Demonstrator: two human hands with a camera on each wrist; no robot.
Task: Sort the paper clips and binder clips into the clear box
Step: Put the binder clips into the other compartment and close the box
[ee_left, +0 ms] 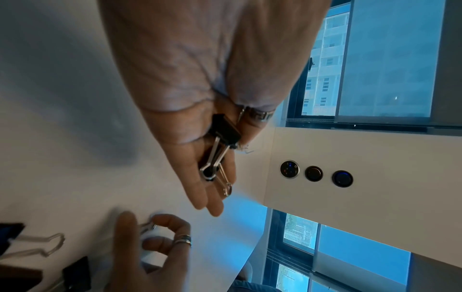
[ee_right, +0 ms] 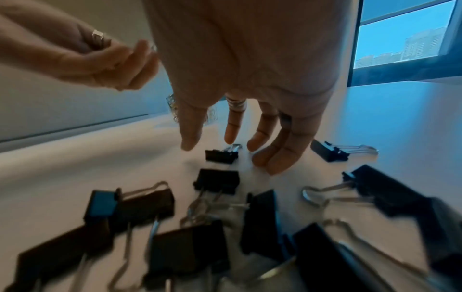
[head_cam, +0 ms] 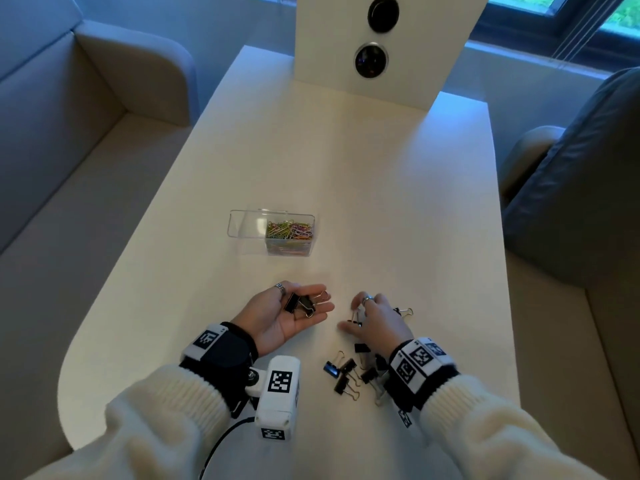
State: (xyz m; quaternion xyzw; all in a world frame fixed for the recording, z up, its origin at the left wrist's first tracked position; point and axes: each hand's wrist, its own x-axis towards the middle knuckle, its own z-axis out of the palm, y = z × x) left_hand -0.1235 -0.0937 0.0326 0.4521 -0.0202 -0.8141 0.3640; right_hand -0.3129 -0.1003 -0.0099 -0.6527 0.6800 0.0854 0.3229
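Note:
The clear box (head_cam: 242,227) stands mid-table; its right compartment holds colourful paper clips (head_cam: 290,231), and its left one looks bare. My left hand (head_cam: 311,299) (ee_left: 212,187) lies palm up in front of the box, fingers nearly straight, with black binder clips (head_cam: 301,304) (ee_left: 225,130) resting in the palm. To its right, my right hand (head_cam: 349,315) (ee_right: 220,144) hovers palm down, fingers spread around a small black binder clip (ee_right: 221,156) on the table, without gripping it. Several more binder clips (head_cam: 349,372) (ee_right: 220,217) lie in a heap by my right wrist. One binder clip (head_cam: 403,311) (ee_right: 330,153) lies just right of my right hand.
The white table (head_cam: 346,185) has rounded edges. An upright white panel (head_cam: 408,64) with round buttons stands at the table's far end. A beige sofa (head_cam: 69,140) runs along the left side, and a grey armchair (head_cam: 571,202) sits at the right.

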